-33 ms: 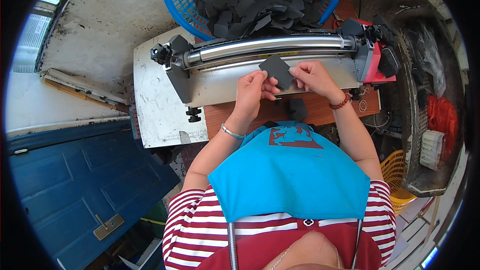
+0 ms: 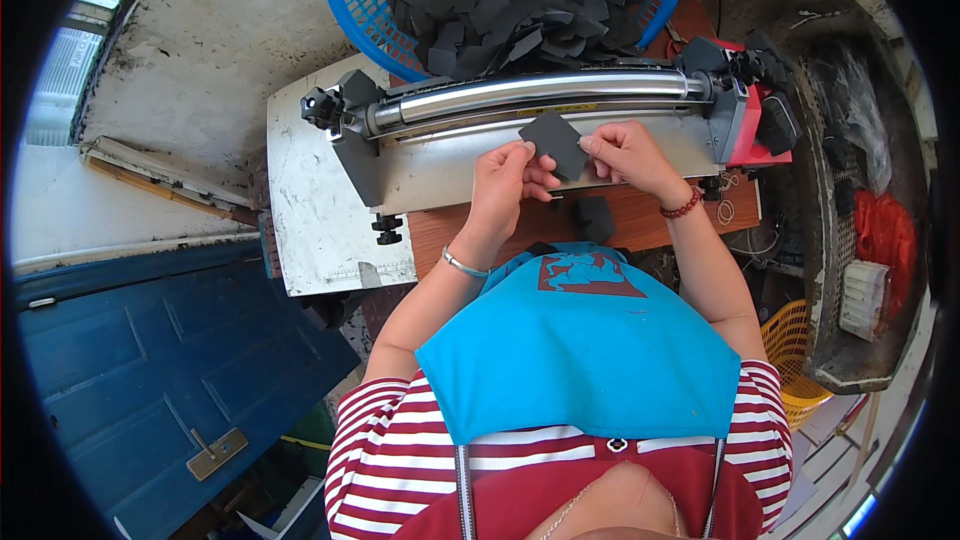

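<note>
A flat dark grey square piece (image 2: 553, 143) is held tilted, one corner pointing away, between my two hands. My left hand (image 2: 508, 176) pinches its left edge, thumb on top. At its right corner, the thumb and fingers of my right hand (image 2: 630, 156) close on it. Just beyond lies the metal feed plate (image 2: 440, 165) of a roller machine, with a shiny steel roller (image 2: 540, 90) across it. Another dark square piece (image 2: 596, 218) rests on the brown wooden tabletop (image 2: 450, 232) below my hands.
Behind the roller stands a blue plastic basket (image 2: 350, 15) heaped with dark grey pieces (image 2: 510, 15). Black knobs (image 2: 322, 108) stick out at the machine's left end; a red housing (image 2: 745, 130) is at its right. A yellow basket (image 2: 790, 340) sits low at right.
</note>
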